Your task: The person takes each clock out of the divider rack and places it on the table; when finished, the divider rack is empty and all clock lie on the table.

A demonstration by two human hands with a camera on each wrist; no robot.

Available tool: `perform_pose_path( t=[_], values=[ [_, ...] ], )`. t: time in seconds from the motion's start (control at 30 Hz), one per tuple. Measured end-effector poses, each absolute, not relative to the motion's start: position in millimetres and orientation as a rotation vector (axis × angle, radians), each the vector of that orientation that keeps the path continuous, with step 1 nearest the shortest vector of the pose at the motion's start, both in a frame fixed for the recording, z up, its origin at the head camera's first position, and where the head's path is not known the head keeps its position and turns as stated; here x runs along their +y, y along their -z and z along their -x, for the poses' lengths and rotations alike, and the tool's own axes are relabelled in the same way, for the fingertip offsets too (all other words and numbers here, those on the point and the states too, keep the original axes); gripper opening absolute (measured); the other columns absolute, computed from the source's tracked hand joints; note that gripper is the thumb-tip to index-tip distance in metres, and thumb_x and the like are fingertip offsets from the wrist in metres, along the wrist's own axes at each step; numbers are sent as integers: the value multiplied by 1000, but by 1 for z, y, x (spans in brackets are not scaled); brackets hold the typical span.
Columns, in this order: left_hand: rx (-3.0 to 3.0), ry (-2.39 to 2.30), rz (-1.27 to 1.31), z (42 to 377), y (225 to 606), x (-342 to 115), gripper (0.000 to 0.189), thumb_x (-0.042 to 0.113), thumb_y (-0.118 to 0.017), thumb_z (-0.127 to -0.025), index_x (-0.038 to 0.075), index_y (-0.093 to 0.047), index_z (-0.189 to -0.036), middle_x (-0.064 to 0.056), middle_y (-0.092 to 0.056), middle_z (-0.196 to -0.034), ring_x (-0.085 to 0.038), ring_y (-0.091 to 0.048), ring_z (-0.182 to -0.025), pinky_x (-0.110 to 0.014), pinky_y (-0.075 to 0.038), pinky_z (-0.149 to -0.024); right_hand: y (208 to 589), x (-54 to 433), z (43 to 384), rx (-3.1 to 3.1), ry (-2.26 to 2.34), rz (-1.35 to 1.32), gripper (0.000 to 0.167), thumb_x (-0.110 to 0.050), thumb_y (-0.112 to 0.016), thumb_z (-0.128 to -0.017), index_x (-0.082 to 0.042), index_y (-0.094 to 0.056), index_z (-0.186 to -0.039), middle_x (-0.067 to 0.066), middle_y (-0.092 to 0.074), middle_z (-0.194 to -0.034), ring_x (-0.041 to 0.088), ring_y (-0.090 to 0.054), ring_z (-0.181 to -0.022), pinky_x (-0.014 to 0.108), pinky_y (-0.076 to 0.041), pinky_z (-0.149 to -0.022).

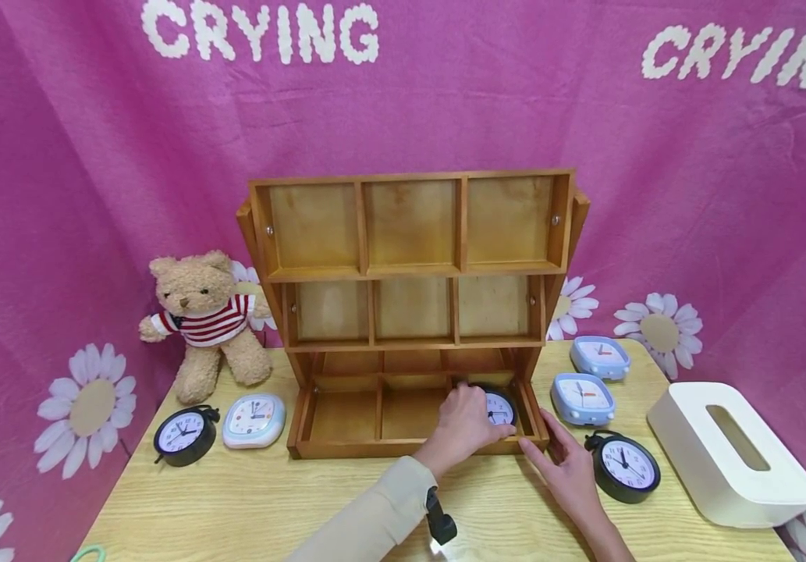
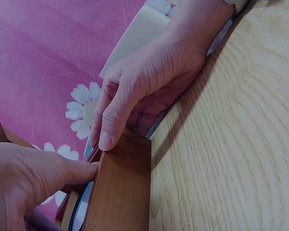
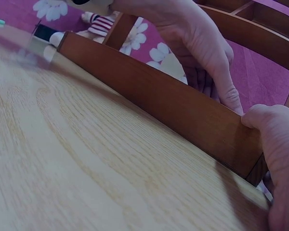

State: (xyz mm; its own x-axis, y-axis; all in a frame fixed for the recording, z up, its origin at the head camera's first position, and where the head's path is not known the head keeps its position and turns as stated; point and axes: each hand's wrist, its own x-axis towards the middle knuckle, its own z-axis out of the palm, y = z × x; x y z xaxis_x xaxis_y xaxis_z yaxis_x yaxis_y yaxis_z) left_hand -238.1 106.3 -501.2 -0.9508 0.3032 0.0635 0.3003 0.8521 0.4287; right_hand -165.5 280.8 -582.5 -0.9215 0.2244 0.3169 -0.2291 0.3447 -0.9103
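A brown wooden shelf (image 1: 410, 272) with three-compartment tiers stands on the table. A black round alarm clock (image 1: 498, 408) with a white face is in its bottom right compartment. My left hand (image 1: 464, 417) grips that clock, fingers over its far left edge and thumb at the front; in the left wrist view the clock is mostly hidden behind the hand and the shelf's front board (image 2: 123, 187). My right hand (image 1: 569, 472) holds the shelf's front right corner, thumb on the top edge and fingers along the outer side, as the right wrist view also shows.
Right of the shelf are two blue clocks (image 1: 583, 399), another black alarm clock (image 1: 626, 467) and a white tissue box (image 1: 708, 425). On the left are a teddy bear (image 1: 209, 320), a black alarm clock (image 1: 185, 435) and a pale blue clock (image 1: 253, 420). Pink curtains (image 1: 410, 109) hang behind.
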Motion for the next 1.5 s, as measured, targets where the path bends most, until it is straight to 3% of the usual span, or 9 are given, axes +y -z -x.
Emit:
perform_pose_path(
  t=[0.3,0.43,0.53,0.63,0.73,0.93,1.17,1.5],
  values=[
    [3089,-684,-511,246,504,109,59,61,-92,-64,8,-68,-77,0,-57,-74,-13,-55,-63,-24,-44,-49,578,281,169,-2217,-1590,-12,63,-3,-78,-93,6,-51,-150,32,-55,-145,39,-55,-127,8,-44,-94],
    [3141,-685,-497,246,508,108,75,69,-91,-59,7,-69,-94,-2,-61,-85,-14,-60,-72,-24,-50,-55,580,281,167,-2222,-1588,1,63,-5,-79,-93,4,-52,-150,31,-55,-146,32,-56,-127,8,-44,-94],
    [3146,-729,-486,244,512,106,86,72,-90,-58,7,-66,-108,-2,-63,-93,-15,-62,-79,-25,-54,-61,584,280,165,-2224,-1591,13,63,-5,-79,-93,3,-53,-150,30,-55,-146,15,-58,-124,8,-45,-94],
    [3154,-734,-494,242,513,103,88,73,-88,-59,7,-65,-112,-3,-64,-96,-16,-63,-81,-27,-55,-64,588,280,162,-2212,-1606,13,63,-4,-79,-92,3,-53,-149,31,-55,-146,0,-56,-120,8,-45,-94],
    [3172,-706,-514,241,511,100,88,76,-86,-59,8,-65,-112,-3,-65,-97,-18,-65,-81,-28,-55,-62,590,280,162,-2199,-1610,-2,62,-3,-79,-93,4,-53,-149,32,-54,-146,-2,-55,-119,9,-45,-95],
    [3167,-782,-524,238,494,93,93,72,-85,-60,7,-60,-121,-7,-63,-108,-25,-68,-88,-34,-59,-68,587,281,166,-2223,-1580,0,63,-5,-78,-94,5,-51,-150,33,-55,-145,2,-56,-120,8,-44,-96],
    [2958,-1175,-462,226,481,74,94,53,-92,-61,10,-51,-134,-11,-54,-125,-28,-65,-100,-36,-60,-77,586,279,164,-2256,-1579,28,65,-7,-78,-94,5,-50,-151,33,-54,-146,36,-55,-128,8,-44,-95],
    [2937,-1336,-432,205,486,39,81,44,-90,-59,16,-51,-124,1,-47,-117,-28,-61,-94,-34,-56,-71,585,282,166,-2254,-1605,14,65,-9,-78,-95,4,-49,-152,32,-51,-149,41,-50,-133,7,-42,-96]
  ],
)
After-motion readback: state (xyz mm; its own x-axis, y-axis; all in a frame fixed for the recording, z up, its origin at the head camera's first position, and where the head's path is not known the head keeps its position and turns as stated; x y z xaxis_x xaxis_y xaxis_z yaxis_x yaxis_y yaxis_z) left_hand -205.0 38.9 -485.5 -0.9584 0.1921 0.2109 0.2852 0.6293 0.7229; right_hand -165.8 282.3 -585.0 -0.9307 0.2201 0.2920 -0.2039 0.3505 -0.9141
